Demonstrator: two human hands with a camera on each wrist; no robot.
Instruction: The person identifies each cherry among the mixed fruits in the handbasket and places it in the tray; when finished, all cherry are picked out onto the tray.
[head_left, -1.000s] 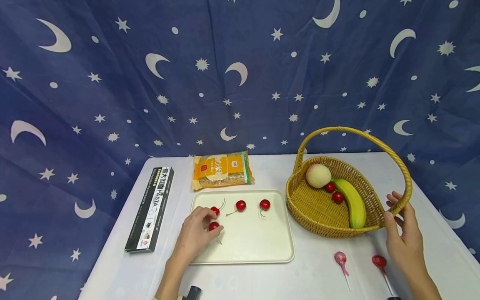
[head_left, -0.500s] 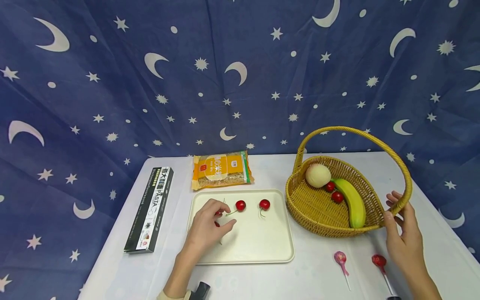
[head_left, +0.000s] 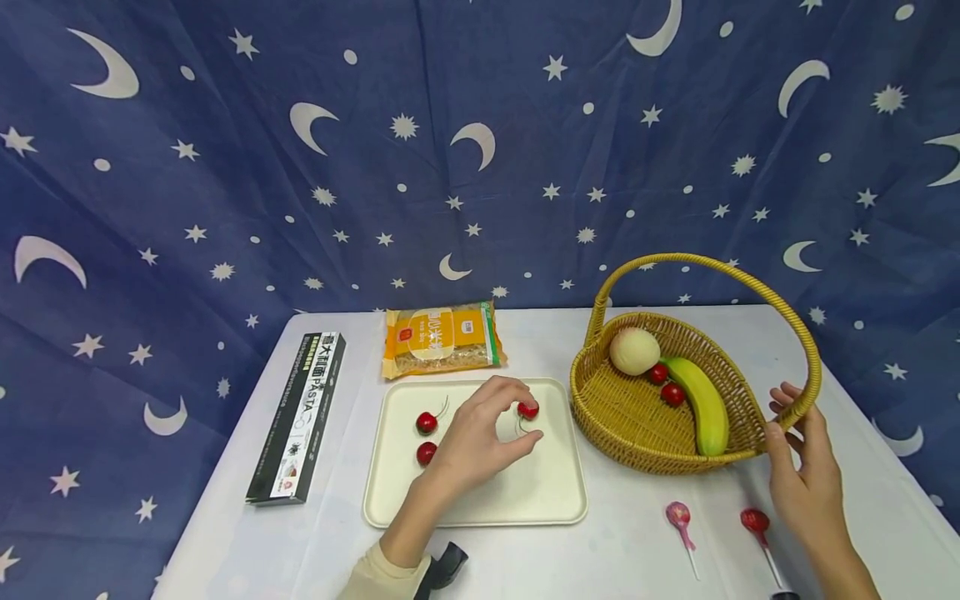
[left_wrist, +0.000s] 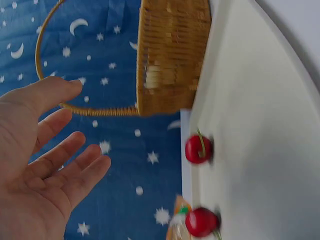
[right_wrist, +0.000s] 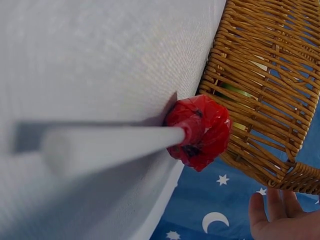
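Observation:
My left hand hovers over the cream tray, thumb and fingers spread apart and holding nothing. Its fingertips are close to a red cherry at the tray's right. Two more cherries, an upper one and a lower one, lie to the left; the hand hides the one between. In the left wrist view the palm shows bare, with two cherries beyond. At the wicker basket my right hand holds the foot of the handle between thumb and fingers; its contact is partly hidden.
The basket contains a pale round fruit, a banana and two small red fruits. A pink lollipop and a red lollipop lie before it. A pasta box and an orange food packet flank the tray.
My left hand has moved right across the tray, away from the two left cherries, which now show fully. My right hand and the basket stay in place.

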